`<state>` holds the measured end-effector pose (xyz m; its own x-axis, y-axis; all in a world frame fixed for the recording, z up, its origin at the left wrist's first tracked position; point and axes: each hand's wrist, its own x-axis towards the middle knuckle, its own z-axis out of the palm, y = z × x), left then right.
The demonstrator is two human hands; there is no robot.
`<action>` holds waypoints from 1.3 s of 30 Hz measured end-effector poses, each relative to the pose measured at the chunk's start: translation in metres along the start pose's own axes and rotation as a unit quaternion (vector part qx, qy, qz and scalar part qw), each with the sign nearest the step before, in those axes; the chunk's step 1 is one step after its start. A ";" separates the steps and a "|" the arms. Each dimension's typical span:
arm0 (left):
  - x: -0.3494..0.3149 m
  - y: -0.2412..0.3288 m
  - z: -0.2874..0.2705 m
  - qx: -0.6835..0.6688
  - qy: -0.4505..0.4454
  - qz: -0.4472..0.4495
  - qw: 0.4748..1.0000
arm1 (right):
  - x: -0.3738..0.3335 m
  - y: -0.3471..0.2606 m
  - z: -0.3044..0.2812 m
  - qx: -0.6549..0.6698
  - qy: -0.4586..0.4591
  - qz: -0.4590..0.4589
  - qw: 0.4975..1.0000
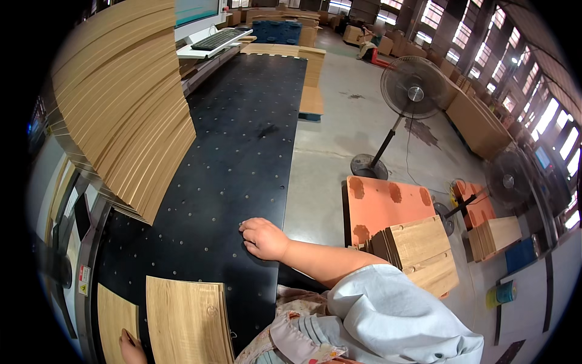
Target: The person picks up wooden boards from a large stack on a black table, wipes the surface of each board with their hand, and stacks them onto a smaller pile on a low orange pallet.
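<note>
- Work table (233, 176): black, rows of pale dots.
- Board (115, 315), table's near-left corner: light tan wood grain.
- Board stack (185, 318), table's near end: tan wood grain, darker knot.
- Tall panel stack (118, 103), left of table: tan, paler stripes.
- Pallet (379, 209), right of table: orange, brown blotches.

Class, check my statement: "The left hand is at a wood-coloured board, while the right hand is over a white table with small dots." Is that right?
Not quite: the table is black, not white, as the head view shows. The left hand is at a wood-coloured board, and the right hand is over the dotted table.
</note>
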<state>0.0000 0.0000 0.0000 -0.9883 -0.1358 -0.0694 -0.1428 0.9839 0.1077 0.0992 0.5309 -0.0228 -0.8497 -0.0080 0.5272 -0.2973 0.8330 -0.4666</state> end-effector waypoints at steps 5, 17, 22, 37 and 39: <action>-0.021 0.017 -0.030 0.024 -0.071 0.000 0.997 | 0.005 -0.002 0.006 0.012 0.004 0.000 1.000; 0.001 -0.021 0.013 -0.013 0.064 0.029 0.997 | 0.004 -0.005 0.003 -0.003 0.002 0.006 1.000; -0.008 0.000 0.008 0.036 0.068 -0.022 0.997 | 0.004 -0.005 0.004 -0.011 -0.006 0.009 1.000; -0.014 0.006 -0.005 0.023 0.033 -0.013 0.999 | 0.005 -0.008 0.002 -0.021 -0.021 0.008 1.000; -0.013 0.006 -0.005 0.026 0.033 -0.014 0.999 | 0.005 -0.008 0.002 -0.024 -0.022 0.007 0.999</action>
<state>0.0118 0.0074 0.0061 -0.9856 -0.1691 -0.0058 -0.1691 0.9840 0.0552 0.0958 0.5234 -0.0180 -0.8719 -0.0195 0.4893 -0.2651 0.8589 -0.4381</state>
